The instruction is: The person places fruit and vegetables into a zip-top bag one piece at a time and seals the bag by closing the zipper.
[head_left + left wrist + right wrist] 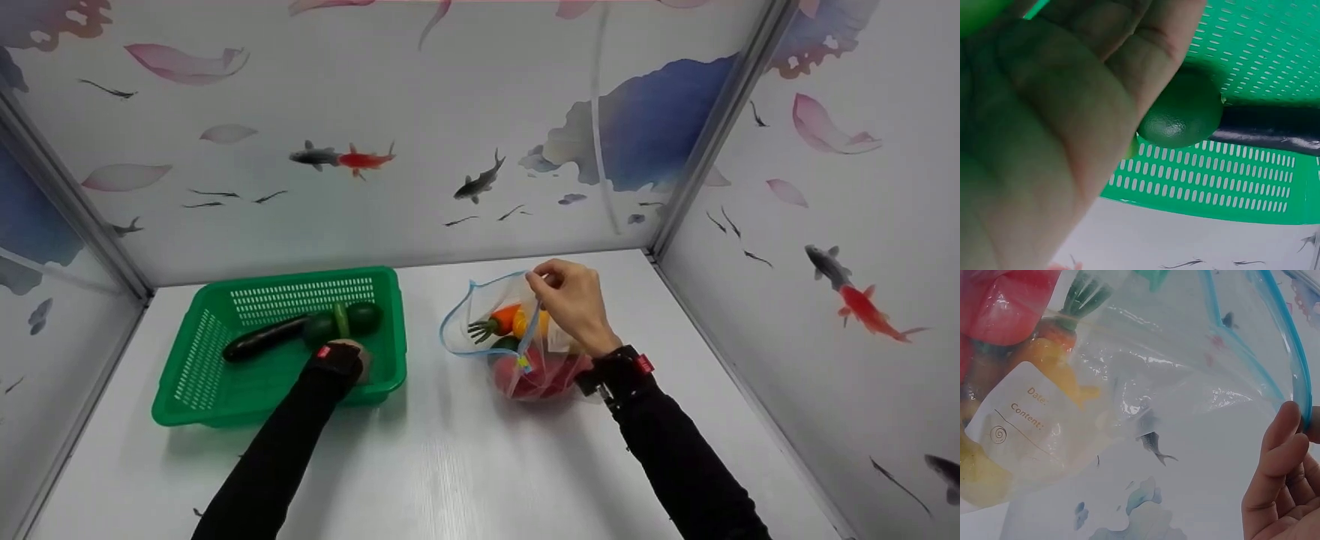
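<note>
My left hand (358, 361) is down inside the green basket (279, 277). Its palm fills much of the left wrist view, beside a dark green oval vegetable (1182, 115). A bright green thing (977, 14) shows at that view's corner by the hand; the fingertips are hidden. In the basket also lie an eggplant (262, 339), a slim green vegetable (341, 321) and another dark green one (366, 318). With thumb and fingertips my right hand (576, 300) pinches the blue-edged rim of a clear zip bag (1196, 388). A carrot (504, 321) and red pieces (517, 379) are inside it.
The bag stands on the white table (442, 465), to the right of the basket. A white label (1024, 419) with "Date" and "Content" is on the bag. Printed walls (420, 90) enclose the table at the back and both sides.
</note>
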`<state>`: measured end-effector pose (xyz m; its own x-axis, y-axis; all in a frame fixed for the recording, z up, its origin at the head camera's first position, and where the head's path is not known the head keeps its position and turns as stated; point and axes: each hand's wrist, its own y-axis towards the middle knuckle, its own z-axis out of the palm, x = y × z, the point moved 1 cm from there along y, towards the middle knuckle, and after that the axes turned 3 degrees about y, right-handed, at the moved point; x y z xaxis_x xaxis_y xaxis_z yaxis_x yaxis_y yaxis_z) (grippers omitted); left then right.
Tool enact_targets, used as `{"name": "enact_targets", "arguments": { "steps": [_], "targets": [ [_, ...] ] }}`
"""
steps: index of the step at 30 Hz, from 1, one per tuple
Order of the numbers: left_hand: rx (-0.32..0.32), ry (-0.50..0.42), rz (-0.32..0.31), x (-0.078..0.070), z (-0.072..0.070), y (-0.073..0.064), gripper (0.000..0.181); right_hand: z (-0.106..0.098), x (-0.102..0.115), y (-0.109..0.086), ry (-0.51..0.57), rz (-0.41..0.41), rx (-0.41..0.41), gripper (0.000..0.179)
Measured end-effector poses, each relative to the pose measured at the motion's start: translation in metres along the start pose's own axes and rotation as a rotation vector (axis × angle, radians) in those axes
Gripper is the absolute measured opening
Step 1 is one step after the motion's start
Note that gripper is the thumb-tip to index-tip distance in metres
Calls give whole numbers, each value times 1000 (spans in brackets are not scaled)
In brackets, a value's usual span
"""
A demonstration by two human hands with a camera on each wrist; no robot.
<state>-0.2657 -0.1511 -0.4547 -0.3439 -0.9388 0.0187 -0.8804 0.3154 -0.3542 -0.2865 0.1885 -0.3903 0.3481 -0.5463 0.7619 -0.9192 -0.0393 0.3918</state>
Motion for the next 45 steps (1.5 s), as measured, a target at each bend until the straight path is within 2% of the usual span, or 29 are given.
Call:
{"name": "enact_targets", "arguments": {
  "steps": [3,8,10,12,17,20,22,25,28,32,37,41,45],
  "targets": [
    [-11,-117,-24,4,-1,-2,29,-1,0,1,0,1,6,17],
    [-40,-345,-7,24,1,16,32,0,-1,1,14,10,29,17],
    [-85,-408,25,34,4,25,33,0,-1,1,15,14,45,18],
    [-151,-468,29,42,7,30,28,1,-2,0,14,17,64,19],
    [-310,-532,39,53,6,31,5,1,-1,-1,15,13,104,19],
    [-364,-564,46,53,3,26,18,0,1,-2,10,6,122,19],
    [-381,-588,46,52,0,24,24,0,2,-3,-3,-3,141,23],
    [-401,-609,51,48,-5,23,23,1,3,-5,-18,-1,185,31],
    [-452,-599,55,43,-10,23,23,3,3,-7,-14,25,229,37],
    [-580,-575,64,32,-16,21,25,3,1,-9,10,23,266,31],
    [-736,-623,142,16,-25,19,20,2,0,-9,36,-95,302,17],
    [-771,-656,218,1,-30,18,21,0,1,-7,28,-146,326,10],
    [-763,-678,269,-15,-34,15,27,0,2,-6,5,-156,344,16]
  ]
}}
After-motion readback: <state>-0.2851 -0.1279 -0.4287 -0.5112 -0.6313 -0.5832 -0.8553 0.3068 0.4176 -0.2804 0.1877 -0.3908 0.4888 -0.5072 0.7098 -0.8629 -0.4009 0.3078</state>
